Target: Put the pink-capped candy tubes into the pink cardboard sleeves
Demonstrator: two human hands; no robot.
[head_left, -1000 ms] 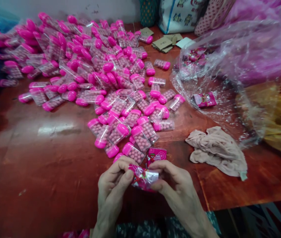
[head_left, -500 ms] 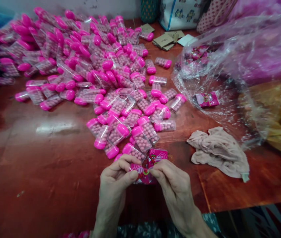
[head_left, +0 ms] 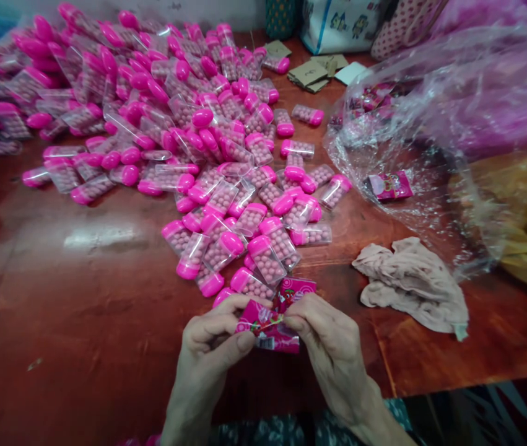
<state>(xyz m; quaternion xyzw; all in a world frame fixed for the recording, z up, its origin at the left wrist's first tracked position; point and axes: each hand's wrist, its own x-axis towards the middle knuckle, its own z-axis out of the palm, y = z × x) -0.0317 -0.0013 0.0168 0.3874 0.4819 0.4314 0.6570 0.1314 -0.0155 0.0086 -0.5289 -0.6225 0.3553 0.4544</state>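
Left hand (head_left: 210,337) and right hand (head_left: 328,337) meet at the near edge of the table (head_left: 82,297), knuckles up, thumb and forefinger of each pinched closed, forearms angled inward from below.

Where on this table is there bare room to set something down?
Bare wood lies left of the hands, below the heap of pink-capped candy boxes. A smaller patch sits front right, below the beige cloth. The clear plastic bag and boxes crowd the rest.

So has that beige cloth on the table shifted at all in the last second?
No. The beige cloth lies in the same place beside the clear plastic bag; only the camera view drifted slightly.
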